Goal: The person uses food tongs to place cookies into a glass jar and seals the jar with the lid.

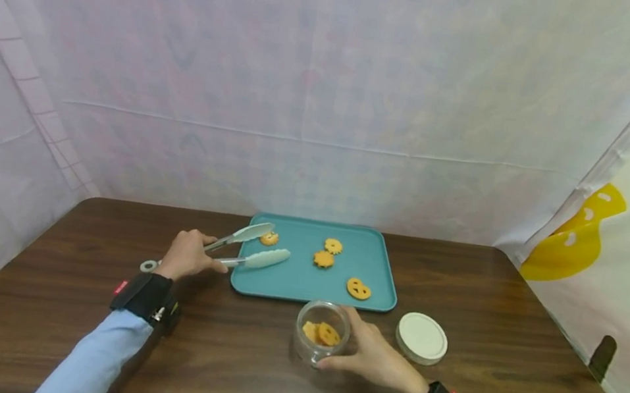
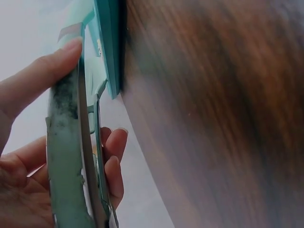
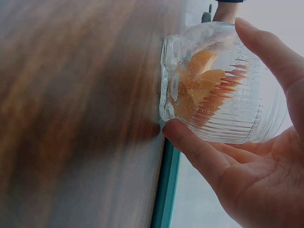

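Your right hand (image 1: pixel 374 358) cups the glass jar (image 1: pixel 321 340) on the table (image 1: pixel 513 329), fingers curled around it — keep it steady. Your left hand (image 1: pixel 186 254) grips the tongs (image 1: pixel 248 247), tips apart over the tray (image 1: pixel 304 281) — close them gently on the nearest cookie (image 1: pixel 269 238).

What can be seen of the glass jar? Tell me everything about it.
The glass jar is small, clear and rounded, with fine ribs across its wall and a thicker rim at the mouth. It stands upright and lidless on the dark wooden table, just in front of the teal tray. Orange cookies lie inside. The right hand cups it, thumb and fingers curled round the wall. A round white lid lies on the table to its right, apart from it.
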`<move>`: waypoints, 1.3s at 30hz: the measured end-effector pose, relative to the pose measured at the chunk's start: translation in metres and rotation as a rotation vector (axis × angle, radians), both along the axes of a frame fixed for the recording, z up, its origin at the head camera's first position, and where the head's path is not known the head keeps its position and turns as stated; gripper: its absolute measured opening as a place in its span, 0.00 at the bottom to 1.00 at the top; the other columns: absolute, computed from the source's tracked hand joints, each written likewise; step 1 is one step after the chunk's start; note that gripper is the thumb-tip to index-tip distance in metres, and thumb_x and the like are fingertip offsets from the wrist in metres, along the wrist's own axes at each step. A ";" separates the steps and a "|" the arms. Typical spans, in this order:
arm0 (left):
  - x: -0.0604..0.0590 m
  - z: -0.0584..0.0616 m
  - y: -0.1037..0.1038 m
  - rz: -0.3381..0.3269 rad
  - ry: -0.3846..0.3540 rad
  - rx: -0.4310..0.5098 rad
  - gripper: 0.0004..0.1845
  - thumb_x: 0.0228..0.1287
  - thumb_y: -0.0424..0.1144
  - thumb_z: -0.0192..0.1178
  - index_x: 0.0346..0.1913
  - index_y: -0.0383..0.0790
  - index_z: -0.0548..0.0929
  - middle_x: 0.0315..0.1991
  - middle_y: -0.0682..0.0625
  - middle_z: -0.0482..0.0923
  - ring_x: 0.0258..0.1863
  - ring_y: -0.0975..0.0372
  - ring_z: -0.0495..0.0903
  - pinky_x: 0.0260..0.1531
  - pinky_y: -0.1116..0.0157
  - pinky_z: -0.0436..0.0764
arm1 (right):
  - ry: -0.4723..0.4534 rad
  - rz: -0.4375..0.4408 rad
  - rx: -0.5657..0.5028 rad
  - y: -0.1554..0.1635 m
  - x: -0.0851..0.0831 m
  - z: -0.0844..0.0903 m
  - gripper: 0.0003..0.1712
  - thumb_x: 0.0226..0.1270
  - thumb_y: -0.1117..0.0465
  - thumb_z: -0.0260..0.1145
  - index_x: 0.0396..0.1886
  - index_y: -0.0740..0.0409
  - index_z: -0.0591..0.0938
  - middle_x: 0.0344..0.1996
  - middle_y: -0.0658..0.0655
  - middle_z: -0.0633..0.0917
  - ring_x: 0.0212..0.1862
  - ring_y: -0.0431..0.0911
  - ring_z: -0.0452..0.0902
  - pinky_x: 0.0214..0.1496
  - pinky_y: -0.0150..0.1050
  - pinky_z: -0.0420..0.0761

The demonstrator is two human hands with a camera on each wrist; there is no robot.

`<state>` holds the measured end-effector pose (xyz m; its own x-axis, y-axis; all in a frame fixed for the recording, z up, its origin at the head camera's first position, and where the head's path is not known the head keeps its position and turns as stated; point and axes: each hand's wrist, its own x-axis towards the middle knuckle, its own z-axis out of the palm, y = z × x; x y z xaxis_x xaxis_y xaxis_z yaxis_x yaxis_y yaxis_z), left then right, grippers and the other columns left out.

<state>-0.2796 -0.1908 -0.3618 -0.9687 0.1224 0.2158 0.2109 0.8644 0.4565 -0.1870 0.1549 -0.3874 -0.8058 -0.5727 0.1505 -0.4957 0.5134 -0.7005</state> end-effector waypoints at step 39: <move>0.001 0.001 -0.001 -0.008 0.061 -0.023 0.23 0.38 0.38 0.72 0.40 0.28 0.82 0.34 0.36 0.81 0.27 0.53 0.72 0.29 0.58 0.72 | 0.000 0.001 -0.004 -0.001 0.000 0.000 0.47 0.44 0.42 0.69 0.62 0.52 0.59 0.53 0.56 0.75 0.52 0.48 0.73 0.49 0.42 0.73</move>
<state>-0.2791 -0.1914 -0.3609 -0.9528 0.1357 0.2717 0.2449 0.8725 0.4228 -0.1870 0.1536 -0.3874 -0.8051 -0.5733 0.1523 -0.4961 0.5101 -0.7026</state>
